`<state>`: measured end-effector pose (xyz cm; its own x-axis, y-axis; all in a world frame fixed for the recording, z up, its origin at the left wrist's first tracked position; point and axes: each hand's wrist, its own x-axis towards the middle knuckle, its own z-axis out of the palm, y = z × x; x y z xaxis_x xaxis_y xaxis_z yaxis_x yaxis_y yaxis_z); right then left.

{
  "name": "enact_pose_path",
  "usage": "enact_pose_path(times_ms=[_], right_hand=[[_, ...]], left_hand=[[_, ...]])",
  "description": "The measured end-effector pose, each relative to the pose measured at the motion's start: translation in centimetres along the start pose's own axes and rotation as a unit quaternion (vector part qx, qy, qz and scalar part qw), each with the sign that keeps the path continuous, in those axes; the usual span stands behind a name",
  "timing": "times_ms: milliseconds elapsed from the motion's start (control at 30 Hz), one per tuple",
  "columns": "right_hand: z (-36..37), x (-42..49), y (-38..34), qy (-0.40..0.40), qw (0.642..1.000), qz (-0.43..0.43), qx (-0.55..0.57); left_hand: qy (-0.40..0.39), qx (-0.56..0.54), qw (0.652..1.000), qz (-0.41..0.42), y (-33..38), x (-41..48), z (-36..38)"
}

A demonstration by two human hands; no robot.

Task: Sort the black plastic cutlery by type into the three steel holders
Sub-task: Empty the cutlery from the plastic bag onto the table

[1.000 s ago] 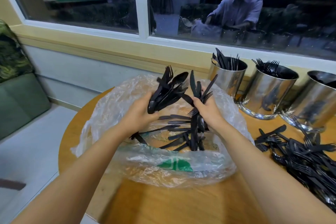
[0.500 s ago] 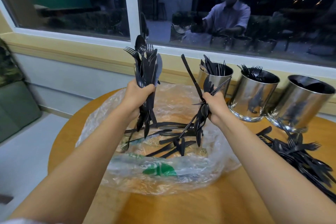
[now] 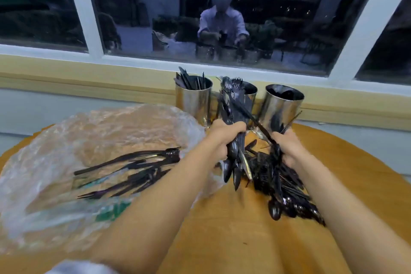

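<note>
My left hand [image 3: 224, 138] grips an upright bundle of black cutlery [image 3: 232, 118], spoons and forks mixed, in front of the middle steel holder [image 3: 250, 93]. My right hand [image 3: 289, 147] grips a smaller bunch of cutlery [image 3: 275, 151] just above the loose pile [image 3: 282, 187] on the table. The left holder [image 3: 193, 102] has knives standing in it. The middle one shows fork tips. Dark pieces lie inside the right holder [image 3: 282, 104]. Several more pieces [image 3: 133, 169] lie in the clear plastic bag [image 3: 66, 162].
The round wooden table [image 3: 233, 229] carries everything, with the bag covering its left half. The three holders stand at the back edge against a yellow sill [image 3: 89, 78] below a dark window showing a person's reflection.
Both hands have carried their bundles out of the bag and to the right, over the loose pile in front of the holders. The view has swung right with them.
</note>
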<state>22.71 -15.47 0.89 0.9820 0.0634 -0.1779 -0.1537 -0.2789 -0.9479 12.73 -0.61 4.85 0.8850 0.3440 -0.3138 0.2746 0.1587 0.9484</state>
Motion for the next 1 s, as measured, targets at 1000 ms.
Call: enact_pose_path(times_ms=[1000], right_hand=[[-5.3,-0.5,5.8,0.019,0.935,-0.183,-0.303]], left_hand=[[0.027,0.241,0.970,-0.014,-6.8,4.4,7.7]])
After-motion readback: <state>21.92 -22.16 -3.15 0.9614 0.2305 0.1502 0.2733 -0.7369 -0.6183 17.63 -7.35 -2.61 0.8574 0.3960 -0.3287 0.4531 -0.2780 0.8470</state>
